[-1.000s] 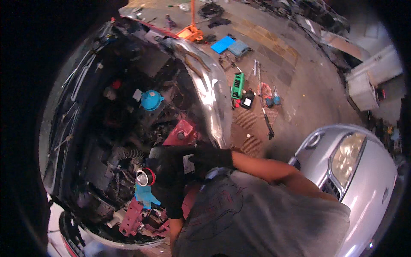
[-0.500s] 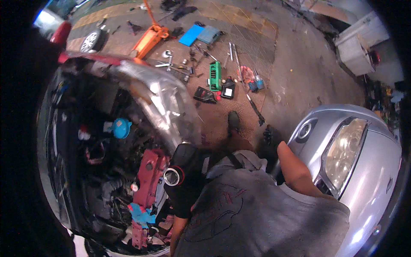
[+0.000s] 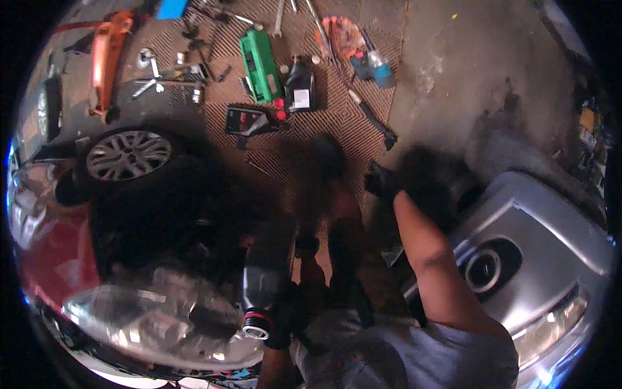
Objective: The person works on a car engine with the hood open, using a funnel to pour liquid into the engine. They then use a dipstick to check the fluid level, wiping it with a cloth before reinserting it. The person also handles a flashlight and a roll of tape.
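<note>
My left hand (image 3: 282,318), in a black glove, is closed on a dark plastic bottle (image 3: 260,285) beside the car's headlight (image 3: 162,318). The bottle's uncapped neck, with a red ring round it, points back toward me. My right hand (image 3: 382,180), also black-gloved, reaches out low over the floor; its fingers look apart and nothing shows in them. Beyond it a black bottle with a white label (image 3: 300,91) stands on the ribbed mat, next to a small red cap (image 3: 279,109) and a green tool case (image 3: 259,66).
A silver bumper (image 3: 551,227) is close on my right. A wheel (image 3: 129,155) and red bodywork (image 3: 55,246) are at left, an orange floor jack (image 3: 109,65) behind. A dark bar (image 3: 372,120), a blue-based spray bottle (image 3: 381,70), an orange cloth (image 3: 341,37) and scattered tools lie ahead.
The view has swung away from the engine bay toward the floor and wheel. My right hand appears farther forward, nearer the floor items; my left hand keeps the bottle.
</note>
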Action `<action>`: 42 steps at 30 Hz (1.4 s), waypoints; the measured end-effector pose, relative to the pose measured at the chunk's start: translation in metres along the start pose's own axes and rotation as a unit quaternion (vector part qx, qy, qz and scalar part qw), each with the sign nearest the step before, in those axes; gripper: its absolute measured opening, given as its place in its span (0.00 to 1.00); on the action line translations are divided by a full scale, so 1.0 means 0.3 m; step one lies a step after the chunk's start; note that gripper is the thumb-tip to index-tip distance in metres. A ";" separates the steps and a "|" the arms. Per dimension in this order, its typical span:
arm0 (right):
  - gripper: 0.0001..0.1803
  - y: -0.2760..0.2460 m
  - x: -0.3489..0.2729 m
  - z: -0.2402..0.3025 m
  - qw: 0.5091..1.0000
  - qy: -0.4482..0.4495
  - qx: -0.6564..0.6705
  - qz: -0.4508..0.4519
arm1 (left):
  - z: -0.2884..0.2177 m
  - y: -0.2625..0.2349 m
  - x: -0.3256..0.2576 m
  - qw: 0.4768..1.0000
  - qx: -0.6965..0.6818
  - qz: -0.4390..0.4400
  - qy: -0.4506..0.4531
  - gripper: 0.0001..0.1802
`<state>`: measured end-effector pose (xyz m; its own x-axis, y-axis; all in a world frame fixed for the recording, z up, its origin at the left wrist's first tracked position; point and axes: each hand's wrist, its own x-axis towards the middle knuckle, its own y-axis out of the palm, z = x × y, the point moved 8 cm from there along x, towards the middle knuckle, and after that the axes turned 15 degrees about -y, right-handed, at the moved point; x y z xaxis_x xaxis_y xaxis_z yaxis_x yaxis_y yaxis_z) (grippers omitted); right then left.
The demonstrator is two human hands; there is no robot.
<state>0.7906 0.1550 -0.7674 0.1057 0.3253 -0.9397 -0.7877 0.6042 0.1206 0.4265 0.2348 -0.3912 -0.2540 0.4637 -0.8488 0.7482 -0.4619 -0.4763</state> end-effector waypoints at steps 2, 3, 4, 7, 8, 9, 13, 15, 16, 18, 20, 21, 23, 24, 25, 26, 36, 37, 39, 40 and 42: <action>0.20 0.044 0.233 0.050 0.998 -0.046 0.035 0.035 | -0.001 0.062 0.118 0.999 0.024 0.021 -0.032 0.25; 0.22 0.059 0.337 0.067 0.995 -0.059 0.067 0.033 | 0.003 0.082 0.167 0.997 0.039 0.031 -0.050 0.25; 0.27 0.115 0.426 0.090 0.994 -0.027 0.109 -0.015 | 0.032 0.102 0.194 0.995 0.045 0.030 -0.080 0.25; 0.40 0.228 0.664 0.192 0.969 0.051 0.234 -0.065 | 0.111 0.153 0.260 0.986 0.063 0.038 -0.148 0.25; 0.41 0.245 0.752 0.224 0.956 0.041 0.282 -0.075 | 0.132 0.166 0.282 0.982 0.069 0.039 -0.170 0.25; 0.43 0.265 0.840 0.240 0.940 0.030 0.330 -0.083 | 0.148 0.178 0.296 0.978 0.073 0.038 -0.190 0.25; 0.35 0.154 1.086 0.269 0.906 -0.043 0.381 -0.179 | 0.183 0.209 0.341 0.968 0.086 0.044 -0.233 0.25; 0.27 0.088 1.136 0.274 0.895 -0.063 0.391 -0.208 | 0.194 0.219 0.352 0.967 0.089 0.041 -0.235 0.25; 0.19 -0.067 1.183 0.255 0.866 -0.099 0.427 -0.242 | 0.199 0.228 0.378 0.967 0.090 0.064 -0.228 0.25; 0.18 -0.028 1.100 0.185 0.842 -0.120 0.465 -0.245 | 0.192 0.212 0.314 0.966 0.089 0.048 -0.239 0.25; 0.20 -0.049 0.991 0.165 0.832 -0.169 0.493 -0.192 | 0.163 0.188 0.252 0.970 0.078 0.043 -0.228 0.25; 0.22 -0.083 0.938 0.157 0.833 -0.198 0.497 -0.141 | 0.144 0.183 0.229 0.974 0.071 0.047 -0.212 0.25; 0.24 -0.045 0.713 0.197 0.841 -0.221 0.445 -0.214 | 0.103 0.156 0.150 0.979 0.056 0.033 -0.195 0.25; 0.24 -0.047 0.612 0.223 0.847 -0.230 0.422 -0.225 | 0.079 0.134 0.105 0.981 0.048 0.026 -0.187 0.25; 0.23 -0.067 0.504 0.246 0.858 -0.235 0.395 -0.230 | 0.054 0.112 0.064 0.984 0.039 0.021 -0.174 0.25; 0.23 -0.105 0.385 0.275 0.865 -0.243 0.372 -0.233 | 0.005 0.088 0.049 0.989 0.042 0.027 -0.142 0.26; 0.16 0.096 -0.651 1.077 0.868 -0.484 0.003 -0.113 | -0.093 -0.328 -0.568 0.983 -0.123 -0.116 0.072 0.26; 0.17 0.135 -0.743 1.155 0.850 -0.522 -0.018 -0.069 | -0.075 -0.377 -0.637 0.976 -0.139 -0.141 0.086 0.26; 0.19 0.368 -1.069 1.303 0.809 -0.587 -0.013 -0.031 | -0.012 -0.465 -0.767 0.961 -0.173 -0.191 0.101 0.26; 0.19 0.476 -1.212 1.384 0.785 -0.617 -0.039 0.030 | 0.035 -0.516 -0.822 0.950 -0.183 -0.224 0.118 0.24; 0.19 0.579 -1.465 1.461 0.726 -0.669 -0.081 0.139 | 0.193 -0.502 -0.925 0.922 -0.230 -0.269 0.156 0.26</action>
<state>0.8734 0.4359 -0.1932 0.3385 0.8989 0.2784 -0.9410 0.3219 0.1048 0.3488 0.1319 -0.0972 -0.5294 0.7608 -0.3755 0.7639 0.2349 -0.6010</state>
